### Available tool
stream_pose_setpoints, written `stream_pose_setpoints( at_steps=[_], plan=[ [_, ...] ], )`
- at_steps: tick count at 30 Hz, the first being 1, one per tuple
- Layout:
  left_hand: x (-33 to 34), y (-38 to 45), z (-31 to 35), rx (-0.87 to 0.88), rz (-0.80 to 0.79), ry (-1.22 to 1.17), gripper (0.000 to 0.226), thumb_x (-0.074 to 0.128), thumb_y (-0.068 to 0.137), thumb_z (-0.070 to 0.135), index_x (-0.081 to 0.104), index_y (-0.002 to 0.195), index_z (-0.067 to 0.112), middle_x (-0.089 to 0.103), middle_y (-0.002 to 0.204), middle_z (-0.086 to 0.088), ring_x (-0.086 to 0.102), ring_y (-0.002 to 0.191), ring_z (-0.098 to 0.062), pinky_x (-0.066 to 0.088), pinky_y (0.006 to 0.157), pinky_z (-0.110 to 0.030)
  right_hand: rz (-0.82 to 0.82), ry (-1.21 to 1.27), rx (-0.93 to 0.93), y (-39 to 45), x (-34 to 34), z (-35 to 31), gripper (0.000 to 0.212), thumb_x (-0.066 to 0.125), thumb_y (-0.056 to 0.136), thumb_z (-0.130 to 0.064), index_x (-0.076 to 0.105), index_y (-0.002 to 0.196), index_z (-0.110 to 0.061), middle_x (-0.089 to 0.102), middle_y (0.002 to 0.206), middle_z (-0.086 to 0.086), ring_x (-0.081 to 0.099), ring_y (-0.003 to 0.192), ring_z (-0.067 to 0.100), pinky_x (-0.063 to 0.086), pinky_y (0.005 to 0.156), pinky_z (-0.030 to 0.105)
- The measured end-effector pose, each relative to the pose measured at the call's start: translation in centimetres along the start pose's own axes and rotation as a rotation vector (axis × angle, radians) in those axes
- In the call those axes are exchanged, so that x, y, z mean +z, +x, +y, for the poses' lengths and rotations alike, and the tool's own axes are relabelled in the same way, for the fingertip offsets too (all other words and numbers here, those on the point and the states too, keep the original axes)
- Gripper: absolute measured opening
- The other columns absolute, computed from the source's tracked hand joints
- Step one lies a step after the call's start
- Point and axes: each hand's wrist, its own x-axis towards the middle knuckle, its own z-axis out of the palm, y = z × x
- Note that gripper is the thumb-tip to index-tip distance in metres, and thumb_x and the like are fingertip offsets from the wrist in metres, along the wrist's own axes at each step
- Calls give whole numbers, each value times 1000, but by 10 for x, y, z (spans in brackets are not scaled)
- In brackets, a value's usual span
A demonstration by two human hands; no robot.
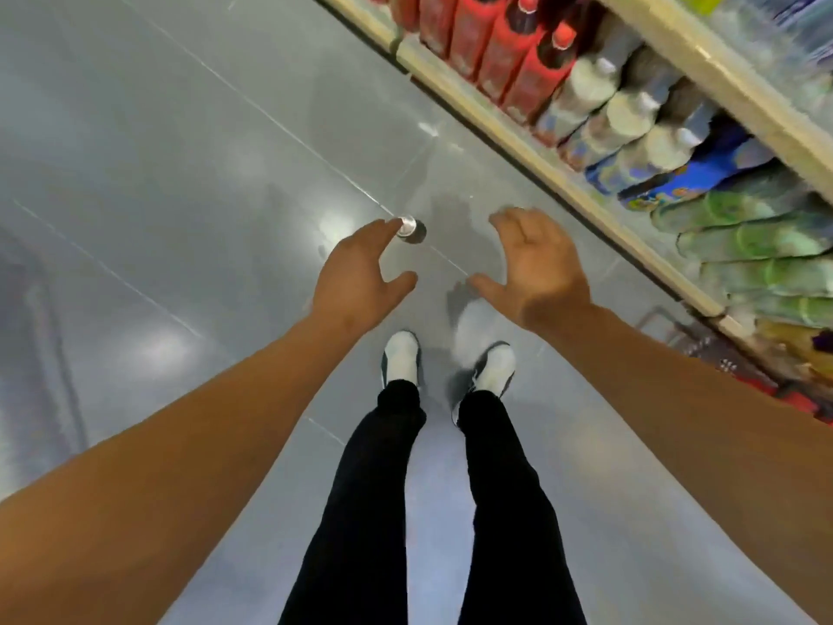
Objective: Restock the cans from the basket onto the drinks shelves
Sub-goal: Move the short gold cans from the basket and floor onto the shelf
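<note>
A single dark can (412,229) with a silver top lies on the grey floor ahead of my feet. My left hand (360,272) hovers just above and short of it, fingers spread and empty, fingertips overlapping the can's top in the view. My right hand (536,259) is beside it to the right, fingers loosely bent, holding nothing. The drinks shelf (518,137) runs diagonally along the right, packed with red, clear, blue and green bottles. A red basket (739,381) shows partly at the right edge below the shelf.
Glossy grey floor tiles (180,151) stretch to the left and ahead. My white shoes (401,354) and black trousers stand in the middle. A blurred grey frame (49,318) sits at the far left edge.
</note>
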Motion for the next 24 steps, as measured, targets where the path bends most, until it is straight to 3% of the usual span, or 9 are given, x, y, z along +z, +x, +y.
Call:
stream_pose_setpoints(
  at_steps=[7, 11, 15, 20, 24],
  plan=[
    [96, 75, -95, -82, 58, -41, 65, 71, 85, 27, 45, 144, 21, 50, 145, -1, 46, 132, -18, 26, 97, -16, 20, 66, -36, 84, 139, 30, 71, 65, 74, -48, 52, 131, -8, 56, 127, 13, 50, 116, 37, 40, 99, 46],
    [155, 129, -145, -126, 52, -37, 70, 72, 85, 29, 41, 147, 21, 45, 150, -1, 41, 137, -18, 26, 105, -21, 28, 93, -41, 122, 219, 56, 71, 61, 73, -48, 52, 130, -5, 54, 126, 15, 48, 118, 38, 40, 100, 46],
    [208, 185, -184, -121, 52, -4, 71, 73, 84, 27, 41, 146, 22, 47, 147, -1, 43, 134, -18, 27, 100, -17, 74, 70, -59, 155, 298, 86, 73, 63, 74, -47, 54, 130, -2, 55, 126, 19, 51, 118, 42, 43, 98, 52],
    [251, 248, -234, -101, 17, 105, 79, 74, 80, 21, 36, 148, 30, 32, 157, -6, 32, 143, -26, 29, 112, -34, 114, 66, -65, 195, 356, 107, 73, 65, 75, -47, 52, 131, -3, 55, 127, 18, 51, 119, 41, 44, 97, 52],
    [265, 286, -254, -15, -86, 107, 87, 70, 77, 0, 33, 150, 30, 18, 162, -5, 24, 146, -24, 24, 105, -19, 113, 89, -64, 216, 381, 115, 74, 61, 77, -50, 49, 135, -5, 53, 132, 16, 48, 124, 40, 42, 100, 52]
  ],
)
